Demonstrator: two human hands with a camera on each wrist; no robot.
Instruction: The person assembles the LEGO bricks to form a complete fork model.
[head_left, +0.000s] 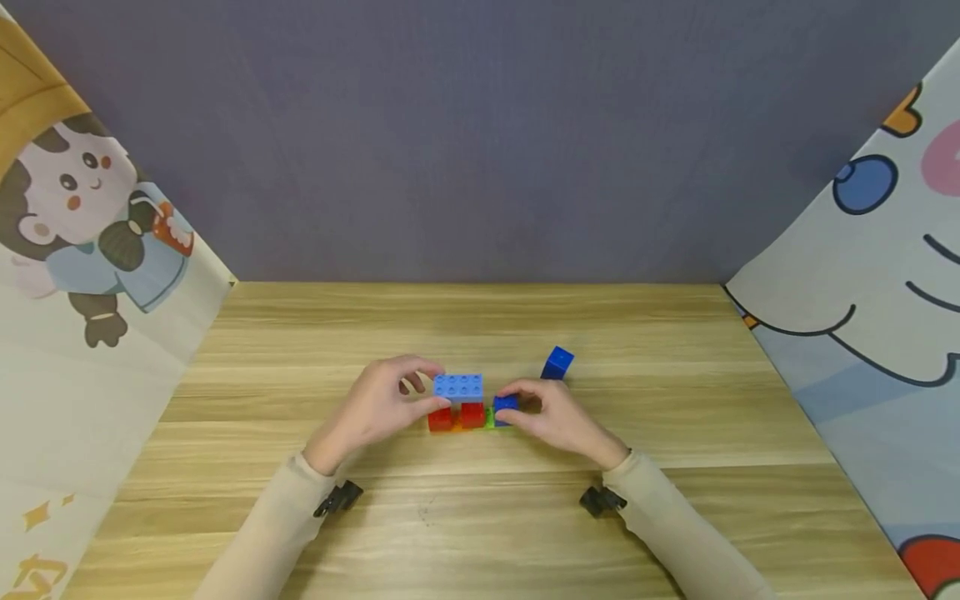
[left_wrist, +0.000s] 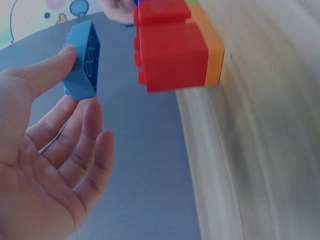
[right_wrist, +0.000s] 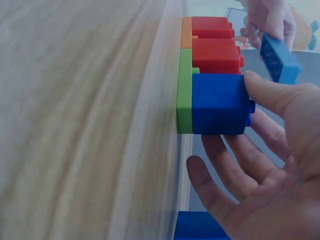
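Stacking, apparently: left hand (head_left: pixel 378 400) pinches a brick (head_left: pixel 458 387) above the red blocks (head_left: pixel 472 415), right hand (head_left: pixel 561 417) the blue block (right_wrist: pixel 220 105) beside them. Seating likely needs alignment.

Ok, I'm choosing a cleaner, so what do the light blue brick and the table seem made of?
Light blue brick: probably hard plastic, smooth; its moulded studs and hollow underside suggest it.
Table: wood or wood-look laminate, fairly smooth; the streaky grain fits either.
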